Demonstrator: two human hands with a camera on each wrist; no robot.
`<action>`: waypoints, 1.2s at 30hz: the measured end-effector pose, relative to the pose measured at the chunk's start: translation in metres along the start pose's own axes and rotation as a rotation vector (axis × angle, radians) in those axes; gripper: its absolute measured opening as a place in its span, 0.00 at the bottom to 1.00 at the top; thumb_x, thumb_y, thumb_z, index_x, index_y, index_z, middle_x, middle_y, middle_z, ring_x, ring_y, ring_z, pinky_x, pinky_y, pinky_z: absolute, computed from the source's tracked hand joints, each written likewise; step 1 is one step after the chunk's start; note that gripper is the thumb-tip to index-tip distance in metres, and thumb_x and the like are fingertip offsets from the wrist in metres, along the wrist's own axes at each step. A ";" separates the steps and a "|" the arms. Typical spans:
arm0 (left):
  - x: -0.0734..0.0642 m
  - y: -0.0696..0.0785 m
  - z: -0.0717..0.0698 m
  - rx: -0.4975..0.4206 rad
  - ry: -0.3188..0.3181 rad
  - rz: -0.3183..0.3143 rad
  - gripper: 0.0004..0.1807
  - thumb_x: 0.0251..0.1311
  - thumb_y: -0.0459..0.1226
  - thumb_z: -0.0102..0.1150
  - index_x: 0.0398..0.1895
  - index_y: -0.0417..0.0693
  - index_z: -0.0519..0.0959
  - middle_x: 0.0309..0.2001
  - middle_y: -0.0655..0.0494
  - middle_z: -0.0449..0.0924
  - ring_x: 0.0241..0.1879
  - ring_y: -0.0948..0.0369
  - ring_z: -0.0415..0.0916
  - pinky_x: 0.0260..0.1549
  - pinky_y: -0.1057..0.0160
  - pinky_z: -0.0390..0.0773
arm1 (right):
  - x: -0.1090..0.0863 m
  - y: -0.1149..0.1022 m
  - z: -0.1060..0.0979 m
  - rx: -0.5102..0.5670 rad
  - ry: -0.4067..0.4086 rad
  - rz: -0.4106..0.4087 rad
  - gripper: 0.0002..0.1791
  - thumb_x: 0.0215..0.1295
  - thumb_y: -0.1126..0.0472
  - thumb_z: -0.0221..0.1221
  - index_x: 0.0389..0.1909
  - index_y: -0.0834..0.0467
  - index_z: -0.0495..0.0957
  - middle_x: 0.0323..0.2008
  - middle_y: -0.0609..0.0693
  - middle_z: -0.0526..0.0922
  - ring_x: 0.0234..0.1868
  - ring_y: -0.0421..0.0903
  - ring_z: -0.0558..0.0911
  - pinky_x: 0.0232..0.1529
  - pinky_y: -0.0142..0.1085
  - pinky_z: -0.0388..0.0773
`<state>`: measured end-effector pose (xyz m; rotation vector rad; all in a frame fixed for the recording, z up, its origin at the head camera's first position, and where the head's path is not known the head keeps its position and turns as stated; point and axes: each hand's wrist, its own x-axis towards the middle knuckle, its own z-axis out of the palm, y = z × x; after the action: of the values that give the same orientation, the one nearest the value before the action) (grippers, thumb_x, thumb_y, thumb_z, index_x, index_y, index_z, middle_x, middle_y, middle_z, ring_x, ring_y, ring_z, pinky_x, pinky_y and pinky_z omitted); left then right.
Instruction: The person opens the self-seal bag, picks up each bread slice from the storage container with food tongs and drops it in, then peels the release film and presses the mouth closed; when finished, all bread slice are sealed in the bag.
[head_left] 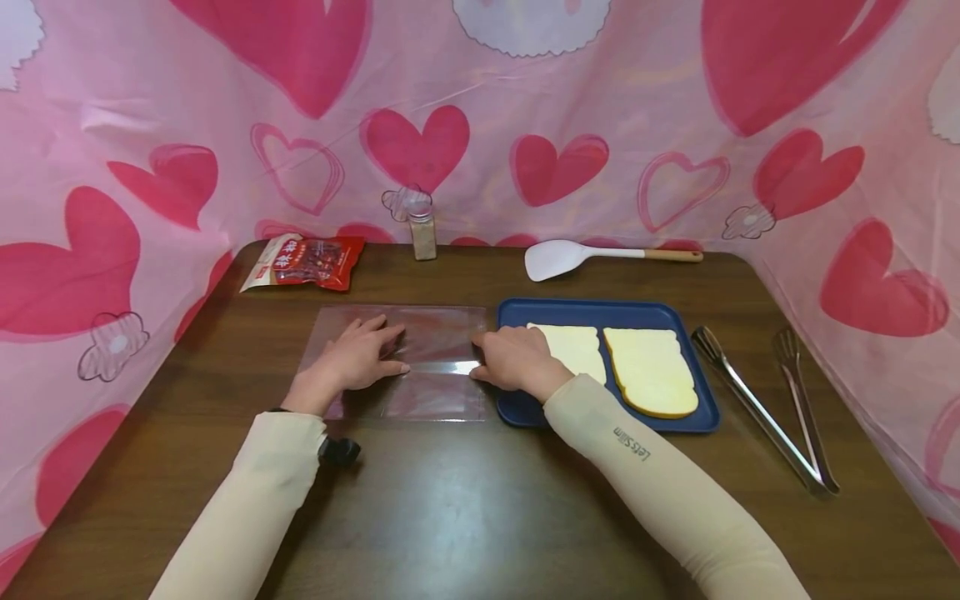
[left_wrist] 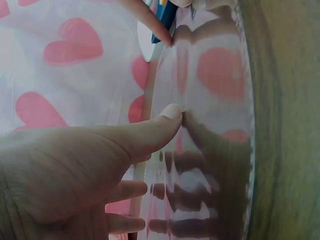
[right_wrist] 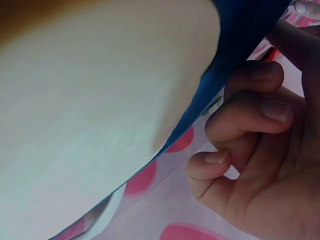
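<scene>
A flat clear plastic bag (head_left: pixel 442 400) lies on the brown table, with a crease or seam shining across it. My left hand (head_left: pixel 358 354) rests on its left part, fingers spread and thumb on the crease. My right hand (head_left: pixel 517 358) is at the bag's right edge. Its index finger and thumb touch the plastic, apart from each other, while the other fingers (right_wrist: pixel 240 122) curl in around nothing. Beneath the right wrist, a blue tray (head_left: pixel 600 310) holds two bread slices (head_left: pixel 651 371); the hand and forearm partly hide the left slice.
Behind the bag stand a red-and-white food packet (head_left: pixel 311 262) and a small shaker jar (head_left: pixel 423 233). A white spatula (head_left: pixel 558 257) with a wooden end lies behind the tray. Spread metal tongs (head_left: pixel 765 417) lie to its right. Heart-patterned cloth (head_left: pixel 487 75) encloses the table's back and sides.
</scene>
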<state>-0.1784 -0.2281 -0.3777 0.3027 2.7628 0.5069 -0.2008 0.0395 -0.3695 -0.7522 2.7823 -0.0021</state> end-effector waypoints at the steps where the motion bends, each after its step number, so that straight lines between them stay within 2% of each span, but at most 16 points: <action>1: 0.000 -0.002 0.000 0.004 0.008 0.006 0.42 0.70 0.52 0.65 0.82 0.49 0.62 0.84 0.34 0.50 0.81 0.28 0.44 0.70 0.18 0.51 | 0.000 0.000 0.000 0.000 -0.002 -0.001 0.26 0.70 0.39 0.65 0.61 0.48 0.81 0.40 0.51 0.89 0.42 0.52 0.85 0.48 0.50 0.79; 5: -0.001 -0.006 0.001 0.028 0.040 0.038 0.40 0.70 0.49 0.66 0.80 0.46 0.65 0.82 0.31 0.54 0.80 0.27 0.49 0.74 0.24 0.54 | 0.000 0.000 -0.001 -0.006 -0.004 0.001 0.26 0.70 0.39 0.66 0.62 0.48 0.81 0.40 0.51 0.89 0.41 0.52 0.85 0.46 0.49 0.79; 11: -0.001 -0.002 0.002 0.048 0.082 0.069 0.34 0.71 0.45 0.67 0.76 0.43 0.71 0.79 0.29 0.60 0.78 0.30 0.57 0.76 0.30 0.57 | -0.001 0.000 -0.003 -0.001 -0.009 0.007 0.30 0.70 0.39 0.65 0.67 0.48 0.79 0.45 0.53 0.90 0.42 0.52 0.85 0.45 0.49 0.80; 18: -0.004 -0.001 0.000 0.009 0.087 0.072 0.32 0.72 0.43 0.66 0.74 0.40 0.73 0.78 0.30 0.63 0.77 0.32 0.61 0.74 0.31 0.62 | -0.001 0.000 -0.002 0.009 -0.019 0.012 0.31 0.71 0.39 0.64 0.71 0.46 0.77 0.50 0.53 0.90 0.46 0.52 0.85 0.50 0.50 0.79; 23: -0.005 -0.002 -0.002 0.006 0.087 0.082 0.31 0.73 0.44 0.64 0.73 0.37 0.74 0.76 0.30 0.66 0.76 0.31 0.62 0.74 0.30 0.62 | -0.002 0.001 -0.003 0.009 -0.008 0.008 0.29 0.71 0.39 0.65 0.68 0.46 0.79 0.46 0.53 0.90 0.44 0.53 0.85 0.49 0.50 0.79; 31: -0.001 0.002 0.004 0.084 0.183 0.083 0.21 0.68 0.37 0.69 0.62 0.41 0.84 0.68 0.33 0.77 0.68 0.35 0.75 0.69 0.33 0.71 | 0.000 0.001 -0.002 0.016 -0.018 0.007 0.30 0.71 0.39 0.65 0.69 0.47 0.79 0.46 0.53 0.90 0.44 0.52 0.85 0.48 0.49 0.79; 36: -0.002 0.003 0.005 0.061 0.209 0.090 0.16 0.67 0.34 0.69 0.57 0.42 0.87 0.61 0.37 0.84 0.61 0.39 0.82 0.64 0.35 0.77 | 0.001 0.001 -0.001 0.028 -0.031 0.015 0.30 0.70 0.40 0.65 0.69 0.47 0.79 0.45 0.52 0.90 0.43 0.51 0.84 0.50 0.49 0.80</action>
<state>-0.1750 -0.2248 -0.3803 0.4125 2.9823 0.5030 -0.2019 0.0397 -0.3689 -0.7181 2.7522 -0.0265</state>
